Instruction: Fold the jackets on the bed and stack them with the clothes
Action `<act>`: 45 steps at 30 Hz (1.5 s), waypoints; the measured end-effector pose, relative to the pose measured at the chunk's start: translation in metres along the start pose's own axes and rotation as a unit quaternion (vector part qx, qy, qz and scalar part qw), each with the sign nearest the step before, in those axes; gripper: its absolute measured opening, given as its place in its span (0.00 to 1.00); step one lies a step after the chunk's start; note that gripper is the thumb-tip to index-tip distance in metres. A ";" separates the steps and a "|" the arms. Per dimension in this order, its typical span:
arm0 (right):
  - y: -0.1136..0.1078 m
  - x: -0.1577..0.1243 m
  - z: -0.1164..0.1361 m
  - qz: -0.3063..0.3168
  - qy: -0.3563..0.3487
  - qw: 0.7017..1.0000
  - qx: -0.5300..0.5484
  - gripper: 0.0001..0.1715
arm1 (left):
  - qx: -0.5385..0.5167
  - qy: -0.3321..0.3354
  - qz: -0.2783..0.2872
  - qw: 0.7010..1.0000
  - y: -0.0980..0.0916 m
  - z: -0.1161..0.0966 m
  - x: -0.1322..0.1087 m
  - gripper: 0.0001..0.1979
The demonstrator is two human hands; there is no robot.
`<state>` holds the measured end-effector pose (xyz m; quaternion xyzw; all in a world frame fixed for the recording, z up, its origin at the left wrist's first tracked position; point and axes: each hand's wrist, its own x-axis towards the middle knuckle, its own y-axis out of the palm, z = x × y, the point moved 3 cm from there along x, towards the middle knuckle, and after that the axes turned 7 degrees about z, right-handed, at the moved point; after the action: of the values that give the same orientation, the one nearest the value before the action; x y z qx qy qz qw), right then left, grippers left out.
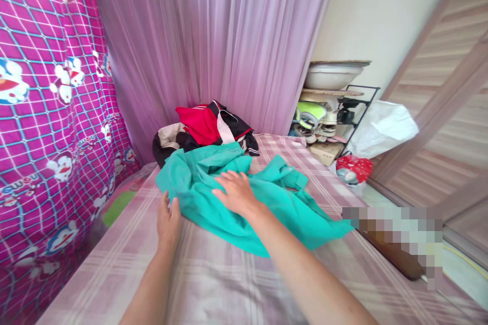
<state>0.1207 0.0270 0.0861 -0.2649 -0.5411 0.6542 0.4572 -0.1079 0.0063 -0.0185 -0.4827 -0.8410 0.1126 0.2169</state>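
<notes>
A teal garment (224,218) lies spread and wrinkled across the plaid cloth of the table or bed (202,284). My right hand (235,193) rests over the middle of the garment with its fingers apart, holding nothing. At the garment's lower left edge is my left hand (168,218), fingers apart and nothing in them; whether it touches the fabric I cannot tell. Behind the teal garment sits a pile of clothes, with a red and black piece (202,124) and a beige and black piece (170,136).
Purple curtains (229,45) hang behind the clothes, and a pink patterned curtain (41,127) hangs at the left. A rack with shoes (326,129) and a basin (333,76) stands at the back right, beside a white bag (385,127) and a red bag (354,168).
</notes>
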 end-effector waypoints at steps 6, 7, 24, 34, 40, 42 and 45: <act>-0.038 -0.091 -0.131 -0.132 0.200 0.971 0.013 0.21 | 0.006 0.010 0.027 1.000 0.009 0.003 -0.004 0.33; -0.035 -0.109 -0.150 -0.142 0.240 0.960 0.016 0.22 | 0.011 0.013 0.029 0.999 0.009 0.003 -0.004 0.33; 0.016 -0.178 -0.185 -0.106 0.362 0.926 -0.007 0.26 | 0.247 0.118 0.143 0.951 0.014 -0.013 -0.022 0.25; 0.015 -0.178 -0.184 -0.091 0.368 0.925 -0.016 0.25 | 0.268 0.119 0.143 0.945 0.014 -0.014 -0.020 0.22; 0.016 -0.176 -0.184 -0.099 0.392 0.914 -0.036 0.32 | 0.270 0.116 0.151 0.944 0.012 -0.019 -0.022 0.22; 0.015 -0.175 -0.184 -0.084 0.408 0.908 -0.043 0.37 | 0.266 0.112 0.155 0.945 0.012 -0.019 -0.023 0.22; 0.013 -0.172 -0.183 -0.051 0.406 0.911 -0.061 0.36 | 0.258 0.108 0.158 0.947 0.012 -0.019 -0.024 0.24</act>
<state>0.3465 -0.0402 -0.0014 -0.5070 -0.3610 0.4316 0.6530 -0.0795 -0.0084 -0.0127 -0.5462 -0.6678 0.3058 0.4026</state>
